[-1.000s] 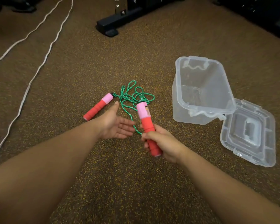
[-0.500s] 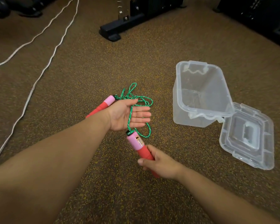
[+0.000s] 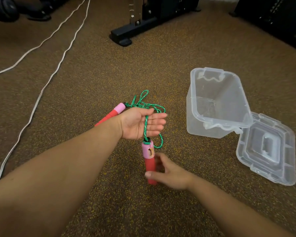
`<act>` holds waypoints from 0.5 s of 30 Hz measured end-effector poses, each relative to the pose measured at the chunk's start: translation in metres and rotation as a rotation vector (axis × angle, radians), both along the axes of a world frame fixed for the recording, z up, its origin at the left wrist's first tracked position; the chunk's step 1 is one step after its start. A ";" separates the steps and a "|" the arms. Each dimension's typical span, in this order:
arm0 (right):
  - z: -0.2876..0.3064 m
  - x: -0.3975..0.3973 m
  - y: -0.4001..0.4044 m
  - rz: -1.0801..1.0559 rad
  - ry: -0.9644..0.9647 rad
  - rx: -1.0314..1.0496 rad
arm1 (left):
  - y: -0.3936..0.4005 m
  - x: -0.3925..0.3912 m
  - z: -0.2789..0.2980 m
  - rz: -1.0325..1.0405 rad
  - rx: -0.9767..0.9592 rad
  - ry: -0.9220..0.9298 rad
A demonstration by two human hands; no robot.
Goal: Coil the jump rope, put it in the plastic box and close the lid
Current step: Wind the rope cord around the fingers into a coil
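Observation:
The jump rope has a green cord (image 3: 146, 104) and two red handles with pink ends. My left hand (image 3: 140, 124) is palm up with fingers spread, and the cord runs across its palm. One handle (image 3: 149, 161) hangs just below that hand, and my right hand (image 3: 167, 175) pinches its red lower part between thumb and fingers. The other handle (image 3: 113, 112) lies on the floor behind my left wrist, partly hidden. The clear plastic box (image 3: 217, 103) stands open to the right, with its lid (image 3: 266, 149) lying flat beside it.
Brown speckled carpet covers the floor. Two white cables (image 3: 46, 82) run along the left side. The black foot of an exercise machine (image 3: 126, 35) sits at the back, with more dark equipment at the top right.
My right hand has turned the held handle upright under my left hand and loosened to a fingertip hold. The cord stays draped over my left palm.

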State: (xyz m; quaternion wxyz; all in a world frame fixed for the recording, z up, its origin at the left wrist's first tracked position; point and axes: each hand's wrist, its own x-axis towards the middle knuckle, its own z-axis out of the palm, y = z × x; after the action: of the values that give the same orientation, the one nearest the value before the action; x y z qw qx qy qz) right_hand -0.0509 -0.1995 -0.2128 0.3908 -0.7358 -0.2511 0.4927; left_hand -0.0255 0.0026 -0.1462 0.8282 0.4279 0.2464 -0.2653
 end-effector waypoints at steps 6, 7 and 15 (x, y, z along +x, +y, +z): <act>0.013 0.046 0.003 -0.454 -0.325 0.266 | -0.007 -0.010 0.005 -0.280 -0.024 0.015; 0.018 0.052 0.008 -0.445 -0.378 0.295 | -0.008 -0.011 0.007 -0.325 -0.031 0.009; 0.035 0.061 0.039 -0.128 -0.587 0.487 | -0.009 -0.014 0.022 -0.383 -0.056 -0.078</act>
State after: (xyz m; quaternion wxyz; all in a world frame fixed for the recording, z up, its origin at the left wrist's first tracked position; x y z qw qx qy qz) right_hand 0.0099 -0.1603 -0.1777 0.4956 -0.7454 -0.4154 0.1619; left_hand -0.0397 -0.0061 -0.1243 0.7832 0.4535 0.1207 -0.4078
